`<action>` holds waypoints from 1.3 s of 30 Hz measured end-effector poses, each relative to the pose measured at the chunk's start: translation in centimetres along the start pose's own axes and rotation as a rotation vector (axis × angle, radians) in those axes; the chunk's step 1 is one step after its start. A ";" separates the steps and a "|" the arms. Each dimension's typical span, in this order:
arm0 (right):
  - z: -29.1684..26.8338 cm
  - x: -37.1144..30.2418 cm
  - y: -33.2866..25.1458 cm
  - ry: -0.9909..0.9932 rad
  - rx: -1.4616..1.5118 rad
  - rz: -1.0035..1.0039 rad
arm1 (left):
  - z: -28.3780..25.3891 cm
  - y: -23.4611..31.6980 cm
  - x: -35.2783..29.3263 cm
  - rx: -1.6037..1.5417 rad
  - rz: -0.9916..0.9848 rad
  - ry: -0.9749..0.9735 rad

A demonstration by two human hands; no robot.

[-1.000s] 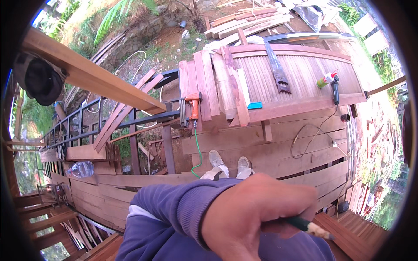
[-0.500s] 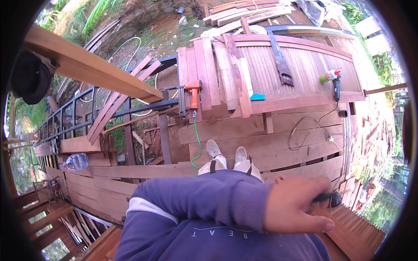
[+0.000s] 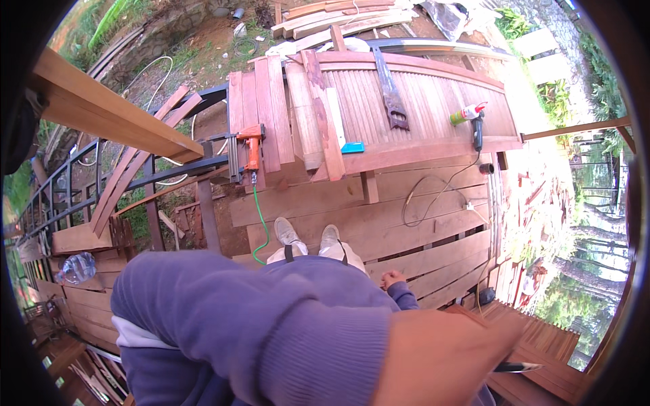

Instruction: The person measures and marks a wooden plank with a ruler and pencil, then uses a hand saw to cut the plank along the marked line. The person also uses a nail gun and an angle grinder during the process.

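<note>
Left hand [image 3: 457, 352] holds pencil [image 3: 518, 367]; right hand [image 3: 392, 279] loosely curled.

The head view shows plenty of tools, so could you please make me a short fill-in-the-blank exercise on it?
1. The left hand holds a sharpened ____.
2. The orange nail gun is joined to a hose whose colour is ____.
3. The handsaw lies to the ____ of the blue-handled square.
4. The clear plastic bottle lies near the picture's ____ side.

Missing words: pencil; green; right; left.
</note>
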State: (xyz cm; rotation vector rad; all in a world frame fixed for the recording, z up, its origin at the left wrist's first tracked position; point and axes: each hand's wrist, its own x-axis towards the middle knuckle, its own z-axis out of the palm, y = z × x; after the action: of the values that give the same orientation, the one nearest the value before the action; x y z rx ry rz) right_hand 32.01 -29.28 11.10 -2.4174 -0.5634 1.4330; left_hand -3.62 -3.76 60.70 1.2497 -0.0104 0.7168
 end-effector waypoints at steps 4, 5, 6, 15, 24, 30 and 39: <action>0.7 -1.7 -3.1 0.010 -0.217 0.000 | -2.1 0.8 -2.8 0.025 -0.040 -0.031; 0.4 -0.7 -2.8 0.011 -0.229 -0.012 | -3.0 0.6 -3.4 0.042 -0.053 -0.062; 0.5 -0.8 -3.8 0.007 -0.234 -0.015 | -4.2 0.2 -4.3 0.054 -0.070 -0.094; -0.2 6.7 -6.1 -0.093 -0.196 -0.070 | -9.5 -13.7 -14.7 -0.251 -0.479 0.883; 1.5 13.3 -16.2 -0.154 -0.817 -0.255 | -13.5 -13.7 -8.6 0.778 -0.361 0.987; 4.8 15.9 -31.6 -0.257 -0.851 -0.486 | -14.2 -12.6 -4.1 0.681 -0.484 1.114; 13.2 23.0 -41.1 -0.351 -0.981 -0.705 | -11.7 -13.8 -4.7 0.343 -0.568 1.601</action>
State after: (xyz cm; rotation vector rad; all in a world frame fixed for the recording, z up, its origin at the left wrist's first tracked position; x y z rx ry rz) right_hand 22.52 18.19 4.43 -2.0508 -2.3623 1.3938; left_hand -4.71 2.25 43.01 0.6184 1.7485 1.0422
